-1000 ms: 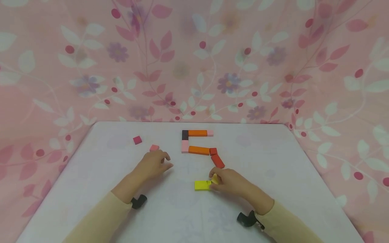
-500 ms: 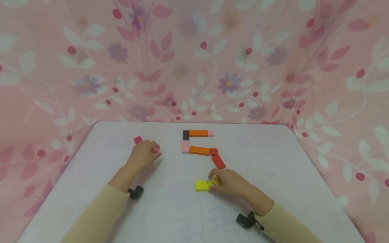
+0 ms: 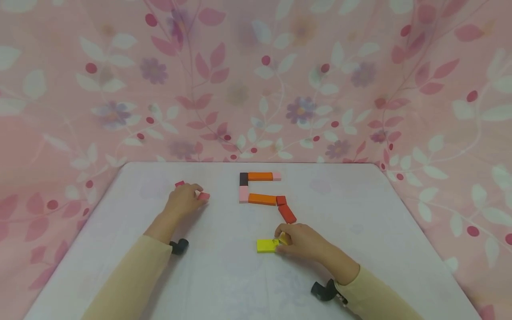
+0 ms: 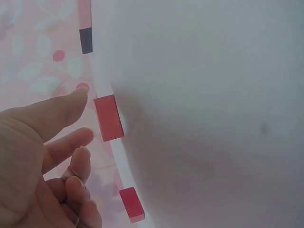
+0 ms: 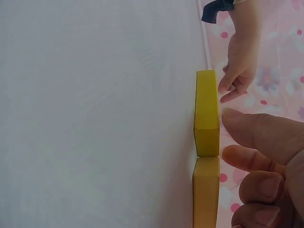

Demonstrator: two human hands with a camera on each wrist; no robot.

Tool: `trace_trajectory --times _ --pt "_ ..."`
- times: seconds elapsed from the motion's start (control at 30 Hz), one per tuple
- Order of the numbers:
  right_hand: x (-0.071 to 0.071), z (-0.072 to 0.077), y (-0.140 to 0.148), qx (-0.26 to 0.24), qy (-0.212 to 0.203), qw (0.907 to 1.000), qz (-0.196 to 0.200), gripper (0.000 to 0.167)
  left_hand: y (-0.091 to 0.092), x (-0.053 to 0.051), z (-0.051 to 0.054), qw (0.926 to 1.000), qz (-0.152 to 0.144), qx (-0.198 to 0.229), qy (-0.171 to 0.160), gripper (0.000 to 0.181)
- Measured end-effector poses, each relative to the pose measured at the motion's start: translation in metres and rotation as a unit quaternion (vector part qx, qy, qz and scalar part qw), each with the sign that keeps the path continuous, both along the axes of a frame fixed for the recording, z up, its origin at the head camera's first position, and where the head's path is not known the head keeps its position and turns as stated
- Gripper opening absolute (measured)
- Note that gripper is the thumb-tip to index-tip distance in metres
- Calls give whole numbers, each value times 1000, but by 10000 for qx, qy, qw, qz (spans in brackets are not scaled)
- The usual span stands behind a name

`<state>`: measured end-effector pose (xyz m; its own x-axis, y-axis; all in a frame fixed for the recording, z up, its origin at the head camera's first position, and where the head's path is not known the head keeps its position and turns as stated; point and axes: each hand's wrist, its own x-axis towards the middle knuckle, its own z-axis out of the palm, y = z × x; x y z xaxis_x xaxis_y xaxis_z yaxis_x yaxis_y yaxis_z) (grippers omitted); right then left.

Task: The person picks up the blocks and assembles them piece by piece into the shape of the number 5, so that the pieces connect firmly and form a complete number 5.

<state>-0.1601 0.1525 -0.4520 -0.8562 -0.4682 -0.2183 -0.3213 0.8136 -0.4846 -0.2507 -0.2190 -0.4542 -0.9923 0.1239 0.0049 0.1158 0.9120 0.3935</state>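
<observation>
My left hand [image 3: 183, 201] hovers at the left of the table over a coral-pink block [image 3: 204, 196]. Its thumb and index finger are spread apart, and in the left wrist view a small gap separates them from that block [image 4: 109, 118]. A crimson block [image 4: 131, 204] lies just beyond this hand. Over at the right, my right hand [image 3: 304, 240] is held above a bright yellow block [image 3: 266, 246] and a pale yellow block [image 5: 206, 190], which meet end to end. Thumb and index finger are close to the bright yellow block [image 5: 206, 102] without visibly gripping it.
A bent line of blocks lies mid-table: a light pink block [image 3: 276, 176], orange blocks [image 3: 260, 176], a black block [image 3: 243, 179], another pink block [image 3: 243, 194] and red blocks [image 3: 287, 214]. White cloth covers the table [image 3: 224, 275]; a floral curtain [image 3: 256, 80] hangs behind.
My left hand has moved left and away to the coral-pink block, and its fingers have parted around it since half a second ago. The right hand stays in place by the yellow blocks.
</observation>
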Motion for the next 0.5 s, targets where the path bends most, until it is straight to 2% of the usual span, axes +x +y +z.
trace_trajectory --times 0.37,0.5 --pt "-1 -2 -2 9 27 10000 -7 26 -3 -4 -5 9997 203 3 -156 40" --pt "-2 -4 -2 65 53 10000 -17 25 -3 -4 -6 9997 180 16 -181 39"
